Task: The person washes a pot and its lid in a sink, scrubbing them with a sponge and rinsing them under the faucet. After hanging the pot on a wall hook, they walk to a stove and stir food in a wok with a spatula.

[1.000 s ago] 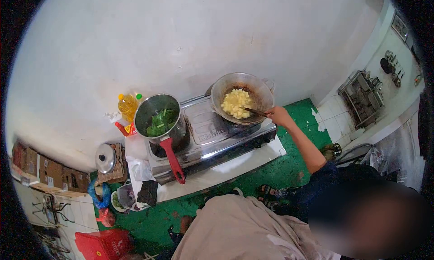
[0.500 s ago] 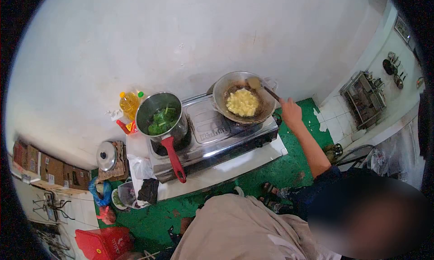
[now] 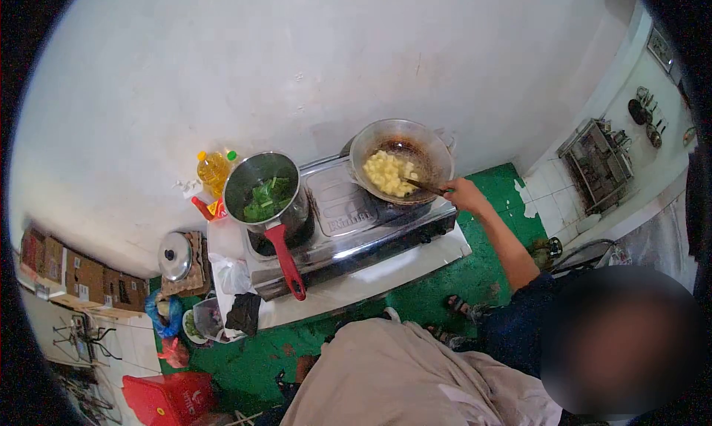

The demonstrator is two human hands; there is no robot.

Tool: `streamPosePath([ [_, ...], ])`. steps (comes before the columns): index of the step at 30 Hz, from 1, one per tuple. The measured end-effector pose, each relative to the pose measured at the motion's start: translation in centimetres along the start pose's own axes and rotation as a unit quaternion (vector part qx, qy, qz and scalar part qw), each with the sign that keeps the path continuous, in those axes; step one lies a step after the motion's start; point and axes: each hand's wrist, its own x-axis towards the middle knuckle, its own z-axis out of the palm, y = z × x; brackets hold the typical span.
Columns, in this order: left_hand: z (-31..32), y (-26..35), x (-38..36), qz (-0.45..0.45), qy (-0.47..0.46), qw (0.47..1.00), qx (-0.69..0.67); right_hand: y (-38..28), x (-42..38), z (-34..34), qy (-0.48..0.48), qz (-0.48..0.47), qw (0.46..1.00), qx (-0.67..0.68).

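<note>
Neither of my hands is in view; only a beige garment (image 3: 400, 381) shows at the bottom centre. Another person crouches at the lower right. That person's hand (image 3: 463, 195) holds a dark spatula (image 3: 419, 183) whose tip sits among yellow food cubes (image 3: 389, 172) in a metal wok (image 3: 371, 133). The wok stands on the right burner of a steel two-burner stove (image 3: 348, 218). On the left burner is a saucepan (image 3: 237, 175) with green leaves inside and a red handle (image 3: 285, 259) pointing toward me.
Yellow oil bottles (image 3: 211, 172) stand by the wall behind the saucepan. A steel lid (image 3: 174, 255) lies left of the stove. A red crate (image 3: 170, 400) sits on the green floor (image 3: 445, 285). A dish rack (image 3: 597, 159) stands at far right.
The other person's hand raised the spatula to the wok's far rim, then brought it back down into the yellow cubes. The cubes have shifted toward the wok's left side.
</note>
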Motion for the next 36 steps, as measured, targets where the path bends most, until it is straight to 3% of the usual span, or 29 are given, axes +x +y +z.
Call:
streamPosePath([
  [1, -0.4, 0.3, 0.2, -0.001, 0.001, 1.0, 0.001, -1.4, -0.7, -1.1, -0.043, 0.052, 0.996, 0.052],
  [4, 0.0, -0.1, 0.0, -0.006, 0.007, 1.0, 0.003, -1.1, -1.7, -1.9, -0.034, 0.066, 0.995, 0.06],
  [7, 0.6, -0.5, -0.1, -0.008, 0.009, 1.0, 0.004, -0.1, -2.8, -2.0, 0.058, -0.039, 0.997, -0.034],
  [10, 0.8, -0.7, -0.2, -0.007, 0.008, 1.0, 0.006, -1.1, -4.0, -2.9, 0.133, -0.061, 0.974, -0.174],
  [16, 1.0, -0.8, -0.3, -0.004, 0.008, 1.0, 0.01, -2.0, -2.7, -2.9, 0.184, 0.0, 0.928, -0.323],
  [25, 1.6, -0.4, -1.0, -0.015, 0.013, 1.0, 0.011, 1.8, 0.7, 0.5, 0.066, -0.035, 0.983, -0.168],
  [28, 1.3, -0.2, -0.4, -0.009, 0.014, 1.0, 0.013, 1.6, 0.7, 0.8, 0.073, -0.118, 0.982, -0.131],
  [31, 1.5, -0.5, -0.2, -0.009, 0.017, 1.0, 0.015, -0.6, 0.0, -0.2, -0.066, 0.078, 0.989, 0.105],
  [34, 2.0, -1.0, -0.4, -0.01, 0.019, 1.0, 0.017, -2.1, -1.3, -1.4, -0.068, 0.116, 0.978, 0.16],
  [36, 1.7, -0.8, -0.2, -0.012, 0.02, 1.0, 0.018, -1.7, -1.5, -1.4, -0.031, 0.085, 0.988, 0.124],
])
